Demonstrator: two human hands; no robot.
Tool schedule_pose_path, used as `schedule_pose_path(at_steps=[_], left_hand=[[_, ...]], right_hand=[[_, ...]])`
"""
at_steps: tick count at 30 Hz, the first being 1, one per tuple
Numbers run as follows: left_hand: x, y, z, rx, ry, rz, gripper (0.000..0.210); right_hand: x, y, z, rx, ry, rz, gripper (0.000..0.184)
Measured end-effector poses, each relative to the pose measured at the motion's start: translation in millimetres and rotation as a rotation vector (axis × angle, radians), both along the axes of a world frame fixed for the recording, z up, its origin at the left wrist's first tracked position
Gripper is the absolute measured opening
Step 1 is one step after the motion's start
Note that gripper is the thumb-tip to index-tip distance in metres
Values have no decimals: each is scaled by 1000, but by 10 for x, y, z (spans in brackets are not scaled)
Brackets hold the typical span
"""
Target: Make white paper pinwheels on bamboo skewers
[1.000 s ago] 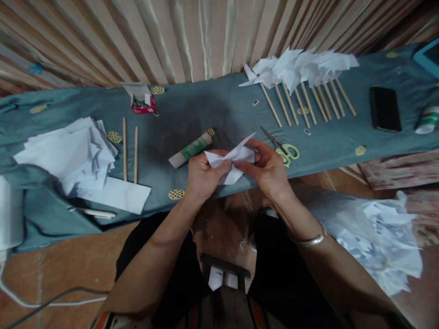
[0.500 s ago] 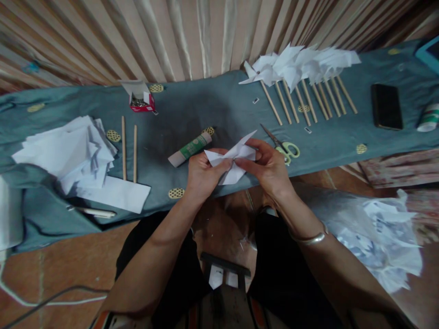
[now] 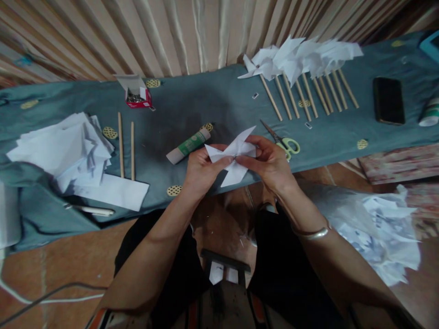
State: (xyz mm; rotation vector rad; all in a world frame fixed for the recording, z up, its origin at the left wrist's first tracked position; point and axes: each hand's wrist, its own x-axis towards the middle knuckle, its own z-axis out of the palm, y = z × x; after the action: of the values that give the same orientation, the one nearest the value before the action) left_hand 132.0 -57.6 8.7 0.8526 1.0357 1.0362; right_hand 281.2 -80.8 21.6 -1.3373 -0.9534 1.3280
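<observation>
A white folded paper pinwheel [image 3: 236, 148] is held over the front edge of the cloth-covered table [image 3: 192, 96]. My left hand [image 3: 203, 168] grips its left side, thumb at the centre. From the other side my right hand [image 3: 272, 162] pinches it, its thumb also meeting the centre; the fingers behind the paper are partly hidden. A glue stick [image 3: 188, 146] with a green label lies just beyond my left hand. Scissors [image 3: 283, 140] with light green handles rest beside my right hand.
Finished pinwheels on sticks [image 3: 302, 59] line the back right, near a phone [image 3: 388, 100]. On the left are a paper stack [image 3: 61, 146], two wooden sticks [image 3: 132, 151] and an open red box [image 3: 139, 97] of small metal pieces. A plastic bag [image 3: 380, 237] holds more paper at lower right.
The pinwheel shows slightly more spread blades, and both thumbs stay at its centre. The whole view has shifted a little; nothing was put down or picked up.
</observation>
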Motion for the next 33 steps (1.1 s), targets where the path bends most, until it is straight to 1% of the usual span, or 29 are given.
schedule_pose_path(at_steps=[6, 14, 22, 28, 33], left_hand=[[14, 3, -3, -23, -4, 1, 27], [30, 0, -6, -1, -46, -8, 24], [21, -12, 18, -5, 3, -28, 32], [45, -23, 27, 23, 11, -1, 26], [58, -33, 69, -1, 5, -15, 25]], right_hand=[[12, 8, -17, 8, -13, -24, 47], [26, 13, -42, 6, -54, -28, 47], [-7, 7, -31, -13, -59, -82, 47], [-20, -14, 4, 4, -55, -84, 42], [-9, -29, 100, -7, -2, -80, 45]])
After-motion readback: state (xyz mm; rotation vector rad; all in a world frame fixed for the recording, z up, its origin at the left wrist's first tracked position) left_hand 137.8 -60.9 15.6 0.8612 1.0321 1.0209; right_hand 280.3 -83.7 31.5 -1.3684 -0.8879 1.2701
